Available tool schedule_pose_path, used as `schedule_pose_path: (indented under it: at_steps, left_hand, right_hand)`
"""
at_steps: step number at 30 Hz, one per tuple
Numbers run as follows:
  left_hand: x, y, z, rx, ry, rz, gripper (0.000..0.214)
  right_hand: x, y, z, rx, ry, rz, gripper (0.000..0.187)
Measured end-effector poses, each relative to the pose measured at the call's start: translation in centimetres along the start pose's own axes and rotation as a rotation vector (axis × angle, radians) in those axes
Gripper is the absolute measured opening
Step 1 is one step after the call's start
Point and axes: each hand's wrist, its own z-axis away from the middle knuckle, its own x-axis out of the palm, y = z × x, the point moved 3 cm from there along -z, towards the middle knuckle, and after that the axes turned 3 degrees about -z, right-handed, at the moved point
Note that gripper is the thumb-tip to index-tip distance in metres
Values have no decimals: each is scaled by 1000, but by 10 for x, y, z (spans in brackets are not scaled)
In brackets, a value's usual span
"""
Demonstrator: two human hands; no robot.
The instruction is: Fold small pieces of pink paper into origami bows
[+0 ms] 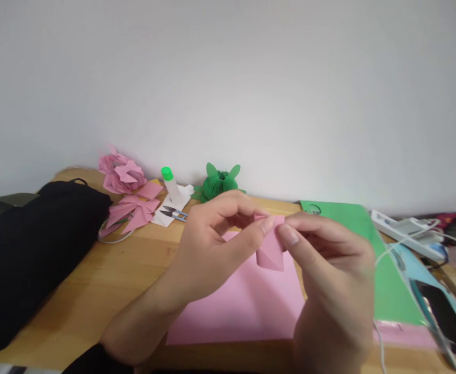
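Observation:
A small folded piece of pink paper (270, 253) is held up between both hands, with a diagonal crease near its lower end. My left hand (220, 244) pinches its upper left part between thumb and fingers. At its upper right edge, my right hand (329, 270) closes thumb and forefinger on the same piece. Beneath the hands a larger pink sheet (239, 311) lies flat on the wooden table (142, 275), partly covered by my wrists.
At the back stand a crumpled pink paper flower (121, 174), a glue stick (172, 187) and a green paper figure (220, 184). Thread snips (174, 213) lie near pink scraps (134, 210). Black fabric (36, 254) is left; green sheets (391, 275), a power strip (405, 234) and a phone (444, 314) are right.

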Motion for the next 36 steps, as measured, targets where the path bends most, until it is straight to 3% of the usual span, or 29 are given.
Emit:
schedule_pose_path:
  at_steps: [5, 23, 36]
  left_hand:
    - [0, -1, 1, -13, -14, -23, 14]
    - [2, 0, -1, -42, 1, -2, 18]
    - [3, -2, 1, -45, 1, -16, 17]
  right_hand:
    - [0, -5, 1, -22, 6, 31, 23]
    - [1, -9, -1, -33, 10, 66, 14]
    - [1, -9, 1, -51, 24, 84, 18]
